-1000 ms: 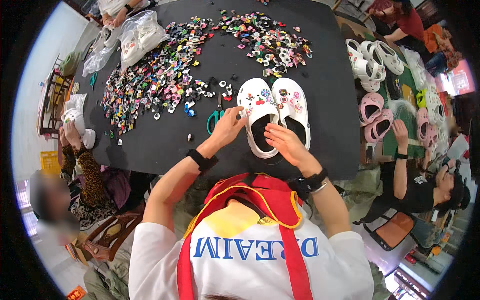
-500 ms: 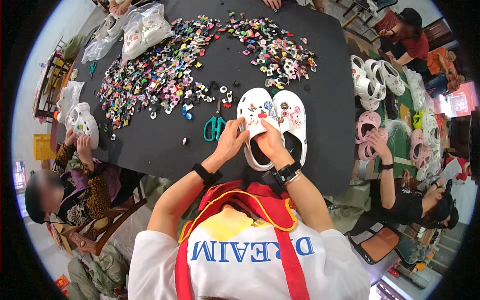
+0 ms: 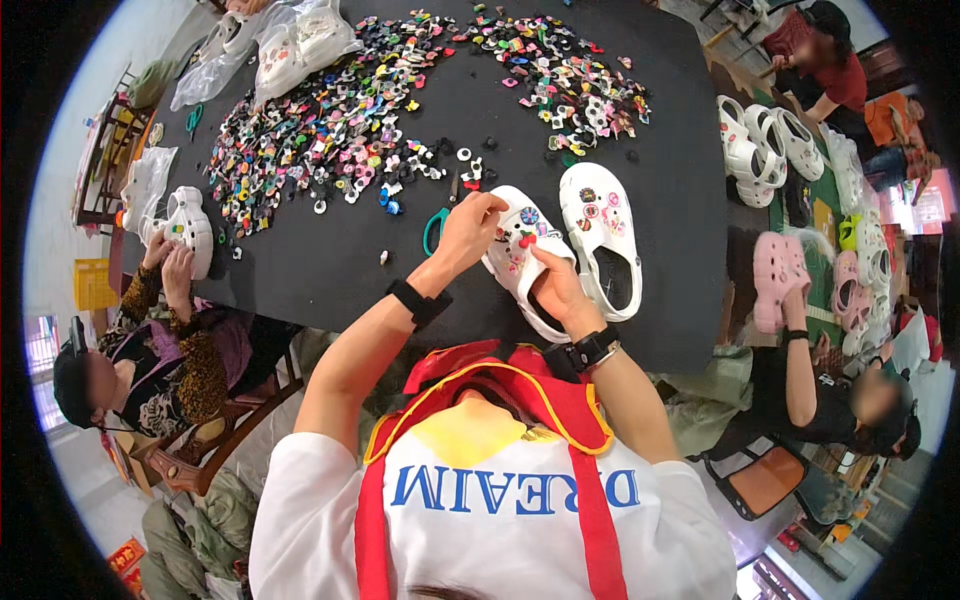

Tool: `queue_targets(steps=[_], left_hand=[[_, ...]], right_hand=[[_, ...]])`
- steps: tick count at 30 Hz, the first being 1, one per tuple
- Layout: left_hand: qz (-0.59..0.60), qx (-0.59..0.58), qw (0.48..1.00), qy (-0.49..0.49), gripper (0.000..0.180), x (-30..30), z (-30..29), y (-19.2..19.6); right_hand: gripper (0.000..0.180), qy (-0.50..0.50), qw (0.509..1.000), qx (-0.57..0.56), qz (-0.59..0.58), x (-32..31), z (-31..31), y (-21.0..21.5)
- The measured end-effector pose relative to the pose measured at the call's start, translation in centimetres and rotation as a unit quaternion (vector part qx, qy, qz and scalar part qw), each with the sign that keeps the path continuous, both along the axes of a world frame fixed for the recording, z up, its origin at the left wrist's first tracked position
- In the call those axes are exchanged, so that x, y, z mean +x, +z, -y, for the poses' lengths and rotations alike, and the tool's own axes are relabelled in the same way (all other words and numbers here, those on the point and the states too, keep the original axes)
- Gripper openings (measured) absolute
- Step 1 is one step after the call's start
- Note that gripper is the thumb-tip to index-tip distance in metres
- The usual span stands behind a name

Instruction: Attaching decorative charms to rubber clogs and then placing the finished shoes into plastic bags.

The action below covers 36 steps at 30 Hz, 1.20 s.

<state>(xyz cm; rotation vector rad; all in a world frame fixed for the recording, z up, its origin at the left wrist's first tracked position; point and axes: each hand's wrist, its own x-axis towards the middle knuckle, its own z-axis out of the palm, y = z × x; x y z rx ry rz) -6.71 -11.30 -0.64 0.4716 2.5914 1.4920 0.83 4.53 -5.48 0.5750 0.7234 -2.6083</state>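
A white clog (image 3: pixel 519 268) with colourful charms, red cherries among them, is tilted in my right hand (image 3: pixel 562 292). The thumb presses on its upper while the other fingers are inside the opening. My left hand (image 3: pixel 466 236) is at the clog's left edge near the toe, fingers bent together; anything between them is hidden. Just to the right, the matching white clog (image 3: pixel 627 262) lies on the black table (image 3: pixel 330 280), also decorated with charms. Teal-handled scissors (image 3: pixel 431 232) lie partly behind my left hand.
Loose charms (image 3: pixel 330 125) cover the table's far left, with another heap (image 3: pixel 585 95) at far right. Bagged white clogs (image 3: pixel 298 50) stand beyond. At left, a person holds a white clog (image 3: pixel 190 228). At right, another person handles pink clogs (image 3: pixel 778 275) beside more white clogs (image 3: pixel 745 160).
The clog in my right hand has swung away from its mate, toe to the left. My left hand has moved up toward the toe. The person at right has lifted pink clogs.
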Motion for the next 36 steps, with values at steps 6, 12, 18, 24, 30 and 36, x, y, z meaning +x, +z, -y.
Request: queue_targets(steps=[6, 12, 18, 24, 30, 36], left_hand=[[0.014, -0.024, 0.998, -0.05, 0.017, -0.5, -1.0, -0.8], [-0.04, -0.062, 0.991, -0.11, 0.022, 0.1, -2.0, -0.3], [-0.128, -0.162, 0.957, -0.202, 0.031, -0.6, -2.4, -0.4], [-0.063, -0.189, 0.945, -0.26, 0.03, -1.9, -3.1, 0.7], [-0.044, -0.116, 0.962, -0.245, 0.023, -1.8, -3.2, 0.3], [-0.035, -0.092, 0.969, -0.227, 0.018, -1.5, -3.1, 0.1]], right_hand=[[0.052, -0.012, 0.991, -0.132, -0.002, 0.4, -0.1, 3.8], [0.048, -0.021, 0.991, -0.131, 0.025, 0.0, -0.2, 2.8], [0.045, -0.027, 0.99, -0.119, 0.064, -0.1, 0.0, 3.8], [0.043, -0.038, 0.986, -0.147, 0.063, 0.1, -0.1, 3.4], [0.043, -0.063, 0.987, -0.131, 0.07, 0.2, -0.1, 2.4], [0.051, -0.059, 0.984, -0.165, 0.036, 0.3, -0.4, 2.9]])
